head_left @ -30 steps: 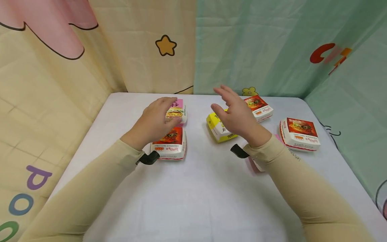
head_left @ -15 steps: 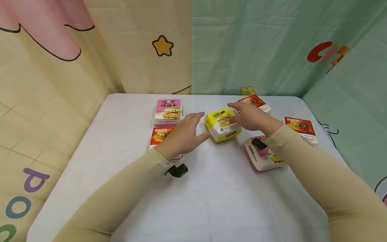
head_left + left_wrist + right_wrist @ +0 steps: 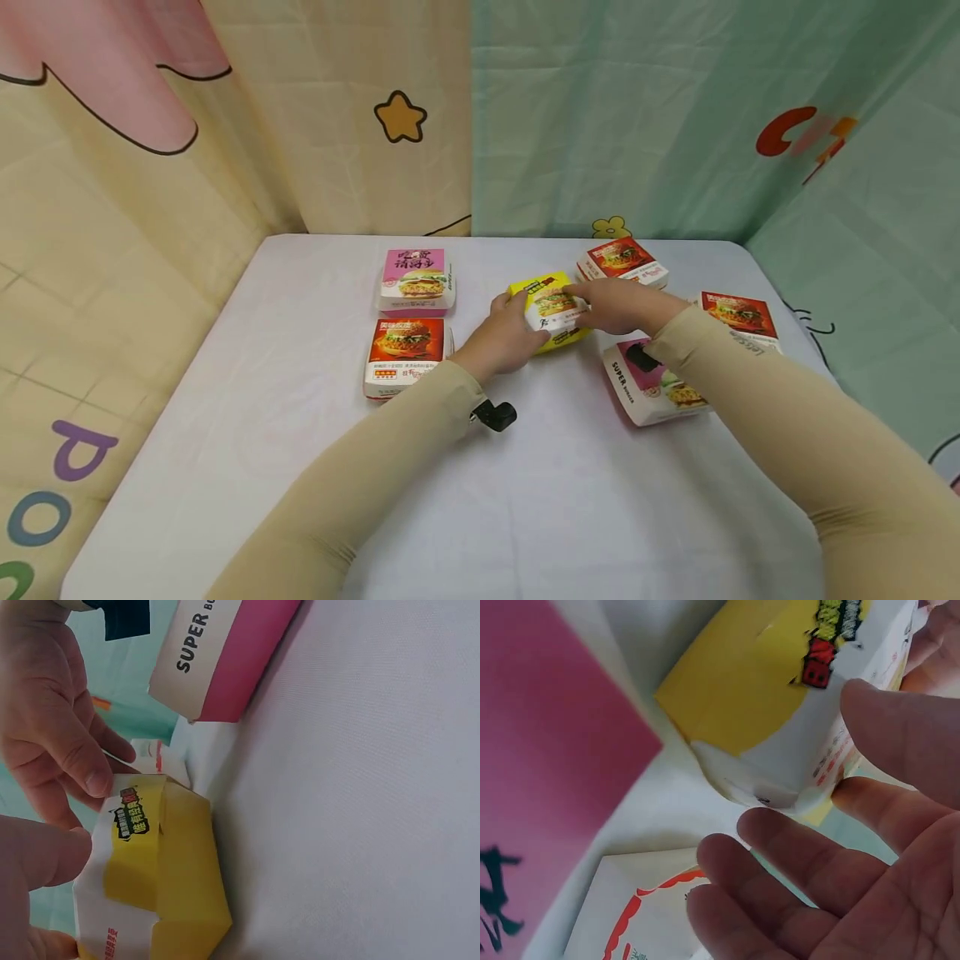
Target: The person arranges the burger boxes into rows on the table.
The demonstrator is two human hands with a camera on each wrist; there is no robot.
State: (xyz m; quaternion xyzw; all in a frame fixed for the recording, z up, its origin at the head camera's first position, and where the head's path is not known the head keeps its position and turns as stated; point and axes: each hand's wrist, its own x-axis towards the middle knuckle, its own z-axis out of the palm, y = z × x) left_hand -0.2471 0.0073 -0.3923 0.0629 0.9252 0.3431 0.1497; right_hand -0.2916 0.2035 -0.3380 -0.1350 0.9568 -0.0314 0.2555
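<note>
Both hands are closing on the yellow burger box [image 3: 550, 310], which sits on the white counter [image 3: 525, 500] a little above the middle of the head frame. The left hand [image 3: 504, 337] comes at it from the lower left, and its fingers lie against the box's near side; the left wrist view shows a thumb and fingertips [image 3: 45, 855] on the white-and-yellow wall. The right hand [image 3: 618, 304] reaches in from the right with fingers fairly straight across the lid — its grip is wide, touching rather than clasping, as the right wrist view suggests.

In my judgement the step in hand is the two-handed take of this box, with contact made but no lift yet — the box rests flat on the counter.

The next move would call for even pressure from both sides, since thin card would likely dent. The pink "SUPER" box [image 3: 652, 387] lies just beside it at lower right and a red box [image 3: 621, 260] close behind, so a straight upward path looks safest.
</note>
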